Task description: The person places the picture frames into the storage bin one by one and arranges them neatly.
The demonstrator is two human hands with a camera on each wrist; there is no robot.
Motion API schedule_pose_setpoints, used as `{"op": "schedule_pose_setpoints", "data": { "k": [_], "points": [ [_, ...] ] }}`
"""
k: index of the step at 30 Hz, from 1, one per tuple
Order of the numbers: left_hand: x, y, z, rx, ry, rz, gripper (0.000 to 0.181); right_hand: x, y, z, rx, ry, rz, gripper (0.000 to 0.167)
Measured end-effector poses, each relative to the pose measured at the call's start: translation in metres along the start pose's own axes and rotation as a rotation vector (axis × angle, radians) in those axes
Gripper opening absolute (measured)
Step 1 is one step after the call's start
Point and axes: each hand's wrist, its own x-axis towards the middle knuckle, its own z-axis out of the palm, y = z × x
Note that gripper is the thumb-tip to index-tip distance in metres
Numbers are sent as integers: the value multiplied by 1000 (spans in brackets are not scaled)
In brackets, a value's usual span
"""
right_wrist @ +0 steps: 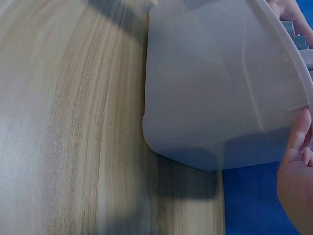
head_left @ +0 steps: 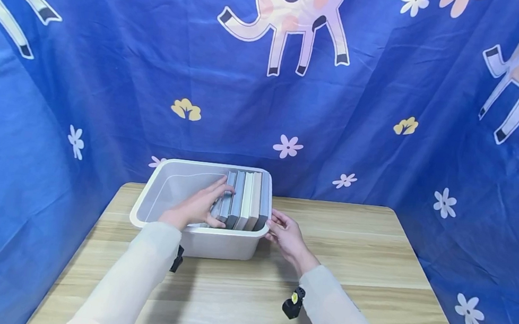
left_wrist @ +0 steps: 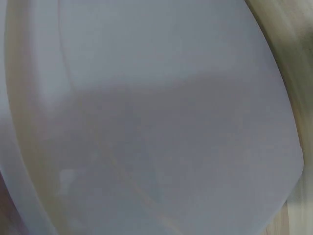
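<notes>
A white plastic bin point(head_left: 218, 245) stands toward the back of the table. Several books point(head_left: 245, 203) are upright in a row in its right part, with grey-blue, cream and beige spines. My left hand point(head_left: 199, 206) reaches into the bin and grips the leftmost books, its thumb at their near end and its fingers at the far end. At the bin's right end, my right hand point(head_left: 286, 237) holds the rim; in the right wrist view, the thumb point(right_wrist: 298, 134) lies against the outer wall. Only the bin's wall point(left_wrist: 171, 122) fills the left wrist view, with the hand out of sight.
The wooden table point(head_left: 347, 279) extends to the right and in front of the bin. A blue patterned cloth point(head_left: 152, 91) hangs behind and along both sides, close to the table's edges. The bin's left part point(head_left: 180, 185) shows its bare inner wall.
</notes>
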Motion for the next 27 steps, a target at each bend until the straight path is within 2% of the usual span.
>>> {"op": "schedule_pose_setpoints", "data": {
  "k": [10,15,22,27],
  "points": [
    [1,-2,4,-22,15,-7,91,0,1,-2,6,5,-1,47],
    [0,-5,4,-40,24,-25,105,0,0,-1,5,6,9,48],
    [-7,-4,-6,-17,62,-63,115,-2,-7,-7,-25,-29,60,50],
    [-13,6,-14,-3,83,-103,105,-7,-22,-14,-95,-66,78,54]
  ]
}}
